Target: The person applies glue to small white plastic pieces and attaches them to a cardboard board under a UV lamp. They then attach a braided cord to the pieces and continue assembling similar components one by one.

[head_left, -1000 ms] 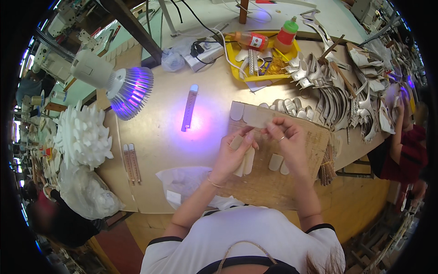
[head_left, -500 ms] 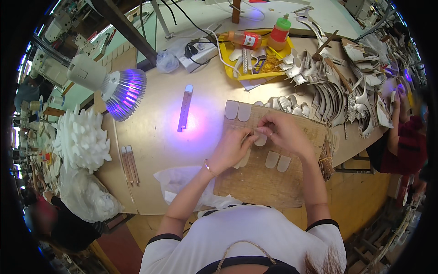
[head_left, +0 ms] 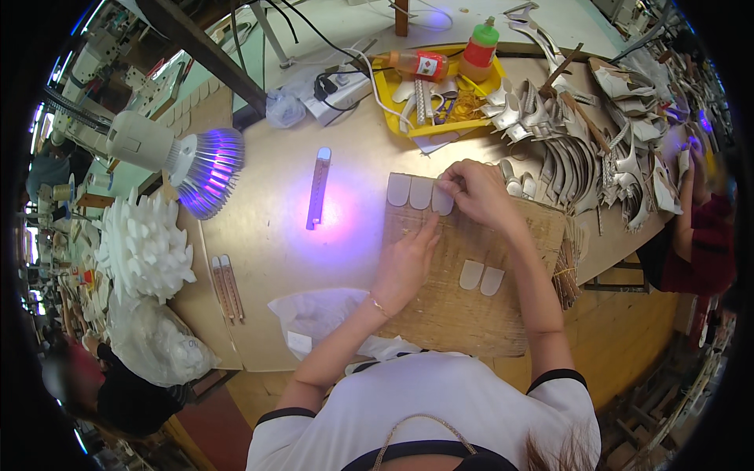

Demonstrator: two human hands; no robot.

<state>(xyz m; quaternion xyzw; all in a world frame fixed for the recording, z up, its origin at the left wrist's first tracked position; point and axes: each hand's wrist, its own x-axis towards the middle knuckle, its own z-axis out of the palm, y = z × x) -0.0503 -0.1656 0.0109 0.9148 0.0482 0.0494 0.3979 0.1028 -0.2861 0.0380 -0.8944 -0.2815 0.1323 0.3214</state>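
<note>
A yellow tray (head_left: 449,130) with 2 bottles (head_left: 477,56) stands right of a glowing lamp (head_left: 210,171)

The wearer's 2 hands (head_left: 481,192), 5 tabs (head_left: 420,193) on 1 board (head_left: 471,326), 3 dotted straps (head_left: 318,188), 1 lamp (head_left: 206,174), 1 yellow tray (head_left: 452,129), 2 bottles (head_left: 478,55), 1 bracelet (head_left: 378,305)

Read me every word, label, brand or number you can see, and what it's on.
No text is readable.
Orange bottle in the yellow tray: label print too small.
Green-capped bottle: any print on its red label too small.
Clear plastic bag at left: faint marks, too blurred.
</note>
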